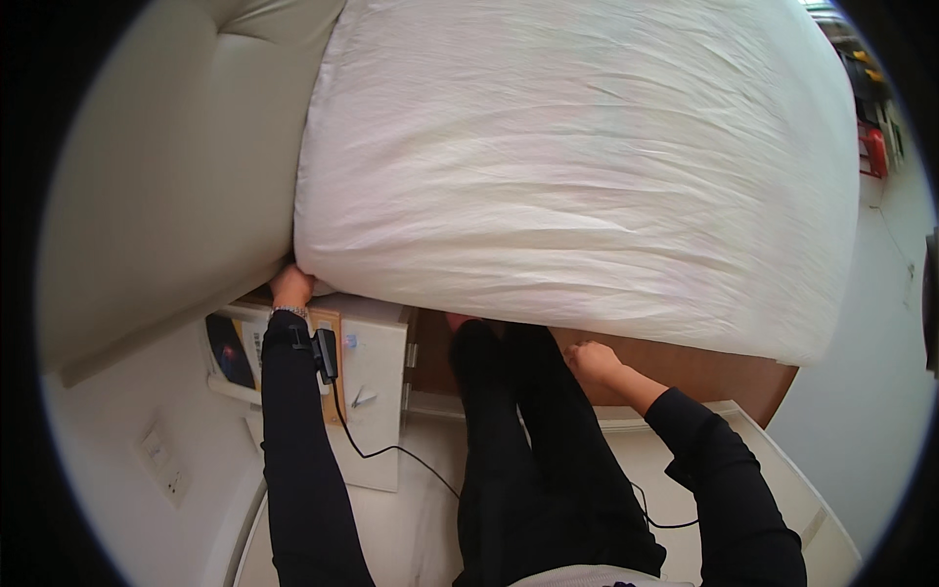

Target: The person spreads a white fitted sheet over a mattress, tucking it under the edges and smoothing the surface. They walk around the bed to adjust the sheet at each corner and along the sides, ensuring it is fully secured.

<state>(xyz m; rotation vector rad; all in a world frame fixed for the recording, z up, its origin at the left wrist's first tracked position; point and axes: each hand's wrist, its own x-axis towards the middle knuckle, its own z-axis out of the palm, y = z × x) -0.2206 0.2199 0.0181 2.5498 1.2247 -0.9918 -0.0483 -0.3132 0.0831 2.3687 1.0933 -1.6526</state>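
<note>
A white fitted sheet [577, 176] covers the mattress, with long creases running across it. My left hand [291, 287] is at the mattress's near left corner, beside the padded headboard [176, 196]. Its fingers go into the gap under the corner and are hidden, so their grip does not show. My right hand [592, 362] hangs just off the bed's near side, next to my thigh. Its fingers are curled in, and no object shows in them.
Below my left arm stands a white nightstand [372, 391] with flat printed items on it. A black device [325, 355] with a cable is strapped to my left forearm. A brown bed-frame panel [675, 377] runs under the mattress. A wall socket [161, 460] is at lower left.
</note>
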